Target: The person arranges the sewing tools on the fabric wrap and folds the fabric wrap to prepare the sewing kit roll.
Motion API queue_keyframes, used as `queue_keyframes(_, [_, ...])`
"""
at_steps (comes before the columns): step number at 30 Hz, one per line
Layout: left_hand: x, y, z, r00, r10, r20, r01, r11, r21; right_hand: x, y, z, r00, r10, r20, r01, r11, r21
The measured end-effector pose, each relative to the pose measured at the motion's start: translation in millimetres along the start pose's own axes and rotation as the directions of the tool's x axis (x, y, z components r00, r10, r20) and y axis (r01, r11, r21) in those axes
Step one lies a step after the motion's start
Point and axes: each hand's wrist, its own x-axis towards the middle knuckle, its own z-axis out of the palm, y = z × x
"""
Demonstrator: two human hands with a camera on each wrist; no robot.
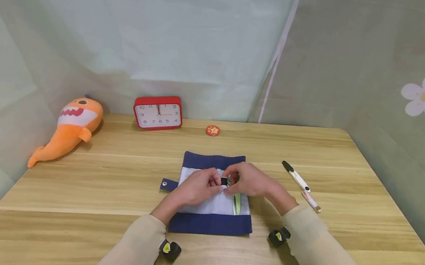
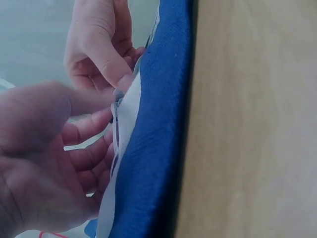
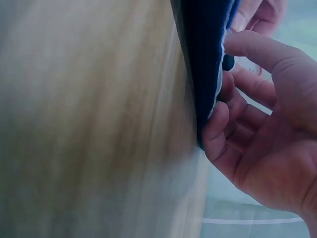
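Note:
A navy-and-white fabric roll-up pouch (image 1: pixel 209 224) lies unrolled on the table, its snap strap (image 1: pixel 168 184) out to the left. Over its pale middle, a small black item with white ends (image 1: pixel 224 181), which looks like a thread spool, sits between both hands' fingertips. My left hand (image 1: pixel 199 186) pinches it from the left, and my right hand (image 1: pixel 249 179) from the right. In the right wrist view, a dark bit of the item (image 3: pixel 228 62) shows between thumb and fingers. A light green slim item (image 1: pixel 237 202) lies in the pouch's right side, partly under a clear cover.
On the right lie a white tool with a black end (image 1: pixel 296 177) and a small pinkish-white item (image 1: pixel 311 201). Farther back stand a red clock (image 1: pixel 159 113) and a round red badge (image 1: pixel 212 131). An orange plush shark (image 1: pixel 71 130) lies at the left edge.

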Motion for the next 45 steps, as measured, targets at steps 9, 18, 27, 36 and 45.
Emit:
queue_keyframes(9, [0.0, 1.2, -0.4, 0.999, 0.02, 0.026, -0.022, 0.997, 0.072, -1.0, 0.3, 0.1, 0.999, -0.046, -0.015, 0.045, 0.998, -0.046])
queue_keyframes(18, [1.9, 2.1, -2.1, 1.0, 0.014, 0.021, -0.016, 0.997, 0.079, -0.7, 2.3, -2.1, 0.997, -0.073, -0.012, 0.073, 0.997, -0.017])
queue_keyframes(27, [1.3, 2.5, -1.9, 0.999, 0.025, 0.027, -0.027, 0.996, 0.09, -4.5, 2.5, -3.6, 0.996, -0.084, 0.019, 0.084, 0.996, 0.022])
queue_keyframes(36, [0.5, 1.1, -1.8, 0.999, 0.017, 0.027, -0.02, 0.996, 0.084, -5.2, 1.6, -3.1, 0.998, -0.057, 0.017, 0.055, 0.996, 0.064])
queue_keyframes(45, [-0.3, 0.0, -1.4, 0.999, 0.022, 0.023, -0.024, 0.996, 0.082, -5.0, 2.9, -1.2, 0.998, -0.056, 0.028, 0.054, 0.996, 0.072])
